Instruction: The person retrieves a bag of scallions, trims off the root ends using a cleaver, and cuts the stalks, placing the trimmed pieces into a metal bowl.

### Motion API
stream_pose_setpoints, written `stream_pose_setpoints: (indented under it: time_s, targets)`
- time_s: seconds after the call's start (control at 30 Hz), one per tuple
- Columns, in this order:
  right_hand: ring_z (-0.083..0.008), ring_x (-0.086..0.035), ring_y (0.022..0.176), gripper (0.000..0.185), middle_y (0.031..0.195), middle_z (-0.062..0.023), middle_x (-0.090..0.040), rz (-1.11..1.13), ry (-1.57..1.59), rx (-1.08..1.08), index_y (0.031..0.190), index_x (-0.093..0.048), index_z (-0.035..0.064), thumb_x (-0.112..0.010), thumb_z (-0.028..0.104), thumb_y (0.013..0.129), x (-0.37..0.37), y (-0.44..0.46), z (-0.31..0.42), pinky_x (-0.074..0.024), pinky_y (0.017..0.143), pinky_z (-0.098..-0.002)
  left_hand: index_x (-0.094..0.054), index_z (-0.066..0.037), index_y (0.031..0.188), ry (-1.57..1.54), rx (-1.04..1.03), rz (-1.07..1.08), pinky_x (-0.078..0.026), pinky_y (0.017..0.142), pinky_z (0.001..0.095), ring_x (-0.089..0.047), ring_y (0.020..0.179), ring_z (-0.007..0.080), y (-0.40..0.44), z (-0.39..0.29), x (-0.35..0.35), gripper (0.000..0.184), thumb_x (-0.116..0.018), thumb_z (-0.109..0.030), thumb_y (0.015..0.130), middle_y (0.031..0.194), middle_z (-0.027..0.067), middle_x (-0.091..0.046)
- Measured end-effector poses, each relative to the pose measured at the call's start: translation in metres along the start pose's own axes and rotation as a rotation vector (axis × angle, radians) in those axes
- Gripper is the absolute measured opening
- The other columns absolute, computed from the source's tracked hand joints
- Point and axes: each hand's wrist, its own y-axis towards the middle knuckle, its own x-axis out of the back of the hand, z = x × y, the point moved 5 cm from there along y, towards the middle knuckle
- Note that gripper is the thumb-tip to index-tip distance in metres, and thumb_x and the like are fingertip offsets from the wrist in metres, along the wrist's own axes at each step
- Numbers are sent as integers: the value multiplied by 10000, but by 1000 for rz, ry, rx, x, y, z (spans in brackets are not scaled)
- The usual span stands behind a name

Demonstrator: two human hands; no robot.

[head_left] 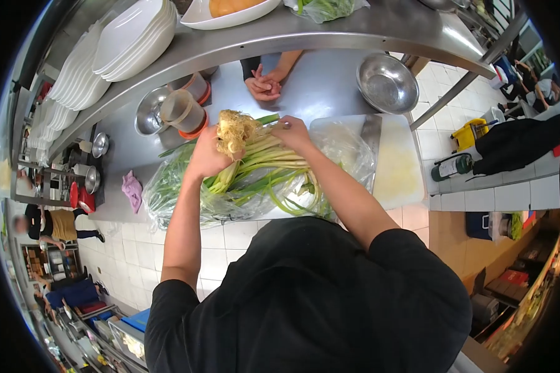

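Observation:
My left hand (210, 155) is closed around a bunch of green onions (270, 158), with the tangled pale roots (235, 129) sticking up above the fist. At the upper edge of the bunch, the fingers of my right hand (294, 134) are pinched together on a stalk. What lies between those fingertips is partly hidden. More green onion leaves and stalks spread over a clear plastic bag (162, 193) under both hands. To the right, the crumpled plastic lies partly on a white cutting board (397, 163), near a wide knife blade (371, 133).
Another person's clasped hands (266, 86) rest across the steel table. Steel bowls (387, 82) (150, 112), a plastic container (183, 110) and a purple cloth (132, 191) lie around. A steel shelf (330, 37) with stacked white plates (134, 40) overhangs the far side.

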Motion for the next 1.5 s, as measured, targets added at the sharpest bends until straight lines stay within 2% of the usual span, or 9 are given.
stream_pose_setpoints:
  time_s: [0.13,0.4,0.47,0.6,0.97,1.07,1.13,1.23,1.5]
  targets:
    - [-183,-678,727,262,915,-133,-712,-96,406,-37,992,-692,-20,-778,82,766,15,-22,0,-570,587,-361,-699,-12,1057,-12,4,19,-534,859,340,-678,907,206,15,15,-13,363,-780,-96,714,1009,92,-728]
    - [-176,-676,895,319,1032,-116,-718,34,292,56,1103,-686,-57,-739,59,811,31,-42,15,-560,779,-328,-683,-16,1124,87,17,123,-545,904,415,-682,946,384,49,53,-86,519,-827,-200,661,1097,184,-711]
    - [-180,-675,917,336,1052,-112,-719,51,258,103,1124,-684,-66,-734,64,818,32,-48,20,-549,832,-323,-688,-27,1110,221,-244,44,-546,905,426,-679,939,393,52,57,-94,499,-820,-195,659,1091,177,-713]
    - [-181,-669,950,380,1066,-117,-721,124,446,104,1166,-675,-92,-696,56,817,31,-62,27,-532,863,-313,-692,-75,1142,112,34,264,-547,943,419,-700,1014,355,44,58,-84,549,-859,-256,652,1116,147,-740]
    - [-203,-701,955,300,1071,-142,-713,534,719,-10,1132,-678,-84,-639,59,872,19,-56,66,-558,849,-328,-701,-64,1175,50,-104,257,-514,1008,403,-675,1094,286,19,69,-64,507,-861,-219,720,1199,114,-721]
    - [-239,-718,979,300,1098,-160,-719,555,538,60,1165,-682,-38,-653,106,903,18,-12,69,-573,873,-358,-693,-67,1196,-2,-78,180,-506,1015,406,-663,1097,296,11,54,-46,530,-861,-201,712,1196,117,-710]
    - [-277,-719,982,290,1105,-171,-726,77,-262,261,1184,-696,20,-653,147,927,23,35,37,-566,893,-394,-679,-63,1216,38,-26,127,-496,1022,405,-650,1101,286,8,50,-35,557,-852,-177,699,1200,102,-694]
    - [-393,-692,978,256,1103,-220,-721,133,-598,536,1124,-725,34,-612,84,900,-1,43,23,-546,879,-448,-669,-55,1218,-47,-5,81,-489,1020,400,-638,1099,263,3,52,-27,578,-850,-162,680,1212,85,-679]
    - [-391,-697,923,219,956,-222,-732,261,-410,414,961,-748,-5,-624,173,928,1,-22,75,-534,840,-447,-669,-50,1202,-75,12,35,-484,1012,397,-634,1095,266,-1,46,-18,554,-851,-184,696,1209,97,-677]
